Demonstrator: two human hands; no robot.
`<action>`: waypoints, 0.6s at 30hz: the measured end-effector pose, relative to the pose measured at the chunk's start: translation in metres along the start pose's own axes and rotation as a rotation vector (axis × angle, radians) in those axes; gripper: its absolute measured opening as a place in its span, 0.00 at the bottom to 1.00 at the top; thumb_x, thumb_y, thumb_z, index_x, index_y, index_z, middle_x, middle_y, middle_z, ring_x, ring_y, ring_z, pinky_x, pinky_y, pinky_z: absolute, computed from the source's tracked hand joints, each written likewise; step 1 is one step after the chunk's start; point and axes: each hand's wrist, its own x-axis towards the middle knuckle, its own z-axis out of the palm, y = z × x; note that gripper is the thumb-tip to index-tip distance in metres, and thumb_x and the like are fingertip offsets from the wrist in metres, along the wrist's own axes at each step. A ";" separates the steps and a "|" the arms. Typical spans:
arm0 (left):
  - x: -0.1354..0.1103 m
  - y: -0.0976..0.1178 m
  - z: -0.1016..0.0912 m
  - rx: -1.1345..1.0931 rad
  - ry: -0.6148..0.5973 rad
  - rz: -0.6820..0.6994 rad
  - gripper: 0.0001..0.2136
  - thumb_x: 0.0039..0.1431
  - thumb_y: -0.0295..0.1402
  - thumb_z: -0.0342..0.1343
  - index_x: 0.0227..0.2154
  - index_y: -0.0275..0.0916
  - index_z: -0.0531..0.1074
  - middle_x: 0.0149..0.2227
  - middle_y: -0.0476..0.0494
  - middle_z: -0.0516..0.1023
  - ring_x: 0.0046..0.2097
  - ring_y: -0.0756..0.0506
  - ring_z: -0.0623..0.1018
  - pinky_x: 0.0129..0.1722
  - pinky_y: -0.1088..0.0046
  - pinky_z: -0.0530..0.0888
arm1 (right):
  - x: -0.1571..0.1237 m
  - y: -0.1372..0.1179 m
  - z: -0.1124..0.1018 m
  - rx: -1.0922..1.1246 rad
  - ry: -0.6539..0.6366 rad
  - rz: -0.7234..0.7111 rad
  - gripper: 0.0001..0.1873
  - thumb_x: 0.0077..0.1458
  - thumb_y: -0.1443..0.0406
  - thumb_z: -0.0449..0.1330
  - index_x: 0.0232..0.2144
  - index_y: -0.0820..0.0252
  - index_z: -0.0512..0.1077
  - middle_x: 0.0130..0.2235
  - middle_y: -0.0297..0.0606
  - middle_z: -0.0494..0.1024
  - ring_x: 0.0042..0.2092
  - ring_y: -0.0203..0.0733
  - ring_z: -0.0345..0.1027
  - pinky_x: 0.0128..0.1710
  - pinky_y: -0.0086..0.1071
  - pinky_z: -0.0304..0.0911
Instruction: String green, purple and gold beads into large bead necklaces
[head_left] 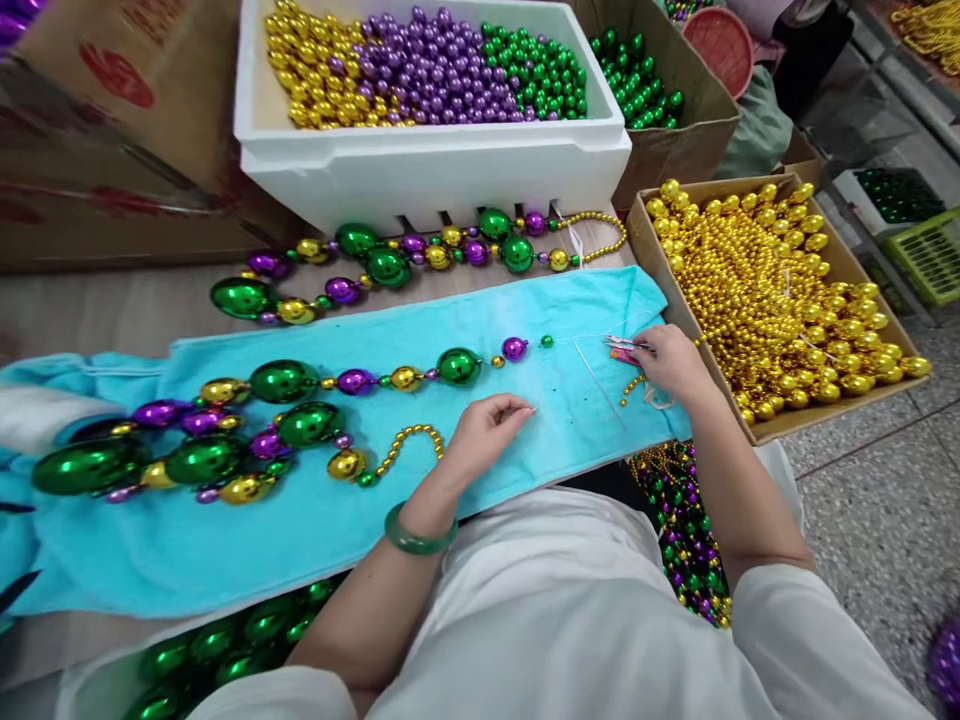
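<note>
One necklace [517, 253] appears complete; second strand [285, 381] appears unjoined. Right grip [666, 362] clasps metal tool [621, 343]; left grip [484, 432] pinched, contents unclear.

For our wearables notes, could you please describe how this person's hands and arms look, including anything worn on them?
Both the left hand and right hand are ungloved. A smooth green bangle circles the left wrist; no bangle shows on the right. Loose white sleeves end near the elbows.
</note>
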 end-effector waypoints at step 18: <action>0.001 -0.008 0.009 0.131 0.074 0.124 0.11 0.54 0.38 0.55 0.32 0.37 0.77 0.30 0.45 0.77 0.33 0.48 0.74 0.31 0.75 0.70 | 0.007 0.009 0.007 0.099 0.093 -0.045 0.09 0.52 0.61 0.59 0.28 0.59 0.77 0.34 0.40 0.78 0.40 0.46 0.66 0.42 0.40 0.59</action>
